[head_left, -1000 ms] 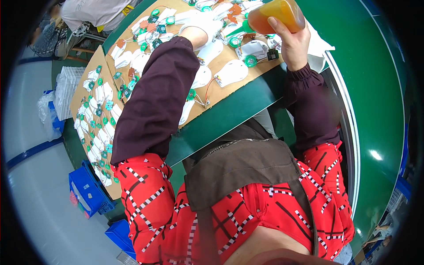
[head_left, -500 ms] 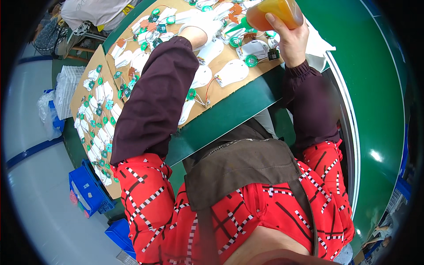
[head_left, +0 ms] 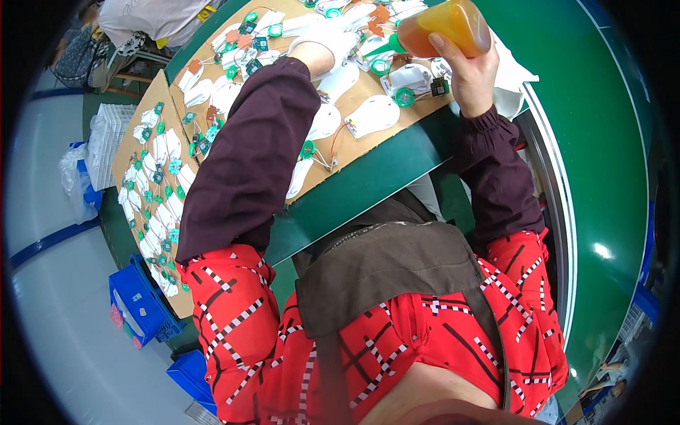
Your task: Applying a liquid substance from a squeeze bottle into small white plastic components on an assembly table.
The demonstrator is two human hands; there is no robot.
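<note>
Right grip (head_left: 473,69): closed round a clear squeeze bottle (head_left: 446,28) of amber liquid, thumb along its near side, other fingers mostly hidden behind it. Bottle lay over sideways, its green nozzle (head_left: 386,47) pointing left of the right grip, toward the left grip (head_left: 329,41). Tip sat just above or on the white parts there; couldn't tell if it touched.

Left grip: in what looked like a white glove, down among the white parts. Fingers washed out against them, so couldn't tell if spread or pinching anything.

Below and right of the left grip: a white rounded shell (head_left: 373,117) with wires at one end. Left of the right grip, near it: a dark square module (head_left: 440,87), then a green-rimmed disc (head_left: 404,97). Orange-brown pieces (head_left: 379,15) lay beyond the nozzle. All that was on a cardboard sheet (head_left: 340,157) on the green desk (head_left: 375,188). White cloth (head_left: 510,78) just right of the right grip. Second cardboard sheet (head_left: 181,303), full of similar wired parts, well left of the left grip.
</note>
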